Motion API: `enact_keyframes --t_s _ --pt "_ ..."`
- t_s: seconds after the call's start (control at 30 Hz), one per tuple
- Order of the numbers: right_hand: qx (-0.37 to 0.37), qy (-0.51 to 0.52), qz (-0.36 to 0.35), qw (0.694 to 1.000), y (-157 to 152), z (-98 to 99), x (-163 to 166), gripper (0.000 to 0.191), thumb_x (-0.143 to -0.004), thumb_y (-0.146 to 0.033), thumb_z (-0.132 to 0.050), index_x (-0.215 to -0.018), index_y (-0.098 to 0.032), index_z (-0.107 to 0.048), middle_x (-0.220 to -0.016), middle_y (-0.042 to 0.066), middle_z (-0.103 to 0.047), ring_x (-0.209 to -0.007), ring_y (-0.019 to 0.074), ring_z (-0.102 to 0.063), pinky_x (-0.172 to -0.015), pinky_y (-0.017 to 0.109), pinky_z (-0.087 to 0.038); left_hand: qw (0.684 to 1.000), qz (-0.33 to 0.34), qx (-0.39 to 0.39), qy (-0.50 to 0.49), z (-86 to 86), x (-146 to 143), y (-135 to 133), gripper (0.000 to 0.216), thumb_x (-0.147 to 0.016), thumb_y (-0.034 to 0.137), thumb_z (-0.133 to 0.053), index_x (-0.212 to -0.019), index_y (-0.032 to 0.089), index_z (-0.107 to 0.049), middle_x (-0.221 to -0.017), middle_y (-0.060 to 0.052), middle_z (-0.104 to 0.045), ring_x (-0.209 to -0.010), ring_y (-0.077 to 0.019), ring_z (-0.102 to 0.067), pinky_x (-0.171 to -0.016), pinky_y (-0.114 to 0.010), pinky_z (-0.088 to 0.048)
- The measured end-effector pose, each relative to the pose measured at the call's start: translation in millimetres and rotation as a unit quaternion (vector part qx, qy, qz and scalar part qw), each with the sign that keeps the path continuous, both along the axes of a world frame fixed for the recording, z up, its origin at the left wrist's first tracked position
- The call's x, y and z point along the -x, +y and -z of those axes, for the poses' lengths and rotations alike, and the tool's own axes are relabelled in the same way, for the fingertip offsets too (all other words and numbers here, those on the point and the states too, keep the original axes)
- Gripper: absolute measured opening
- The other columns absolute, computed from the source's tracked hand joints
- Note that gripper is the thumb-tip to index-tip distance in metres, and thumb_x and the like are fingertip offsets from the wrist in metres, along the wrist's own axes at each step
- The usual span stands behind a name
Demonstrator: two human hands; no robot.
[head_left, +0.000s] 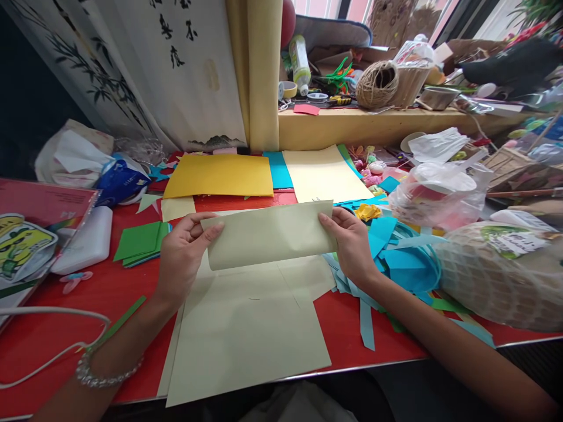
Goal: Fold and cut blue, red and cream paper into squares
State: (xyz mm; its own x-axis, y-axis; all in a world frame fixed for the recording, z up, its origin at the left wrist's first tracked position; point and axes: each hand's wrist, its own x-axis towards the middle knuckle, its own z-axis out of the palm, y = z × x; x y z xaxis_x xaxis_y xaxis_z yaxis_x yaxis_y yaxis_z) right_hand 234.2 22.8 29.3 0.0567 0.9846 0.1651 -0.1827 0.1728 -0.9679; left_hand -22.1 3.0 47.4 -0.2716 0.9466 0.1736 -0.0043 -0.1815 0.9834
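Between my hands, above the table, is a strip-shaped sheet of pale green paper. My left hand pinches its left end, thumb in front and fingers curled behind. At the right end, my right hand grips it the same way. Its lower edge bends a little towards me. Underneath lie large pale green sheets, partly overlapping, with faint lines on the top one. Green paper squares rest left of my left hand. Blue paper strips and a crumpled yellow paper piece lie near my right hand.
Yellow paper and cream paper lie at the back of the red table. A netted bundle and a plastic bag crowd the right. A white cable crosses the left. Twine stands on the ledge.
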Motion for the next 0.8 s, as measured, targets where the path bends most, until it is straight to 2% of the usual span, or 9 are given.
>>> enact_keyframes --t_s 0.23,0.4,0.6,0.8 --pt "0.006 0.001 0.003 1.000 0.7 -0.4 0.3 0.022 -0.076 -0.036 -0.066 -0.094 -0.023 -0.065 -0.099 0.002 -0.067 -0.084 0.0160 -0.063 -0.067 0.027 -0.054 1.000 -0.001 -0.013 0.018 -2.5 0.3 -1.6 0.023 -0.066 0.026 -0.074 -0.088 0.024 -0.068 -0.053 0.006 -0.046 -0.052 -0.0085 -0.048 -0.052 -0.018 -0.043" --pt "0.009 0.001 0.010 1.000 0.3 -1.8 0.1 0.022 -0.076 -0.038 -0.066 -0.093 -0.023 -0.066 -0.098 0.002 -0.067 -0.084 0.0167 -0.062 -0.069 0.028 -0.054 1.000 0.003 -0.006 0.005 -3.2 -0.7 -2.9 0.023 -0.066 0.025 -0.074 -0.088 0.024 -0.068 -0.059 0.004 -0.053 -0.058 -0.0095 -0.053 -0.056 -0.018 -0.045" --pt "0.006 0.009 0.011 1.000 0.7 -2.0 0.3 0.021 -0.077 -0.039 -0.065 -0.092 -0.023 -0.067 -0.093 0.002 -0.066 -0.080 0.0148 -0.061 -0.064 0.025 -0.053 1.000 0.008 0.008 -0.014 -3.2 -0.9 -2.9 0.023 -0.066 0.024 -0.074 -0.088 0.024 -0.067 -0.064 0.004 -0.060 -0.065 -0.0107 -0.059 -0.061 -0.019 -0.049" --pt "0.003 -0.009 0.030 1.000 0.7 -2.1 0.1 0.024 -0.078 -0.044 -0.061 -0.088 -0.022 -0.066 -0.090 0.002 -0.064 -0.075 0.0140 -0.059 -0.057 0.023 -0.050 1.000 0.009 0.002 -0.015 0.4 -0.8 -1.3 0.023 -0.066 0.021 -0.074 -0.088 0.022 -0.068 -0.066 0.004 -0.063 -0.064 -0.0089 -0.059 -0.060 -0.017 -0.047"
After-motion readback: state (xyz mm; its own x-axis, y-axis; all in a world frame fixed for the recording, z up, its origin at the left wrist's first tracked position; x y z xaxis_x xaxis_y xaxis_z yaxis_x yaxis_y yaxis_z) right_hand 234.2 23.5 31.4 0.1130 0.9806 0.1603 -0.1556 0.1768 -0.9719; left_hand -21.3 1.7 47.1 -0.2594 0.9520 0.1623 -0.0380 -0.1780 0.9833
